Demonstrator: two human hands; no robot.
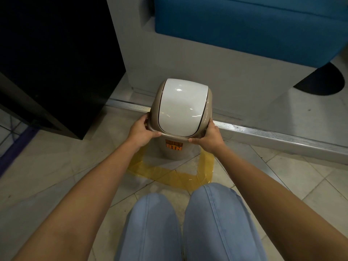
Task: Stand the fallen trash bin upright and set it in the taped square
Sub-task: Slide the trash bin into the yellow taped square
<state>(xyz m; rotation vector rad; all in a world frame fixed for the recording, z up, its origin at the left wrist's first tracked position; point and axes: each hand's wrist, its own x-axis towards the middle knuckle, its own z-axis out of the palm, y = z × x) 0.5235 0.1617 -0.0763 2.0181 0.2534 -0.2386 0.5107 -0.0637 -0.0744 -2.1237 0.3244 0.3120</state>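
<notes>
A beige trash bin (173,152) with a white swing lid (181,108) and an orange label stands upright on the tiled floor. Its base sits inside the square of yellow tape (169,175), toward the far side. My left hand (141,131) grips the lid rim on the left. My right hand (209,138) holds the rim on the right. Both thumbs lie along the near edge of the rim. The far side of the tape is hidden behind the bin.
A black cabinet (56,63) stands at the left. A metal floor strip (273,131) runs behind the bin. A grey-based blue seat (244,25) rises beyond it. My knees in light jeans (188,223) are just in front of the tape.
</notes>
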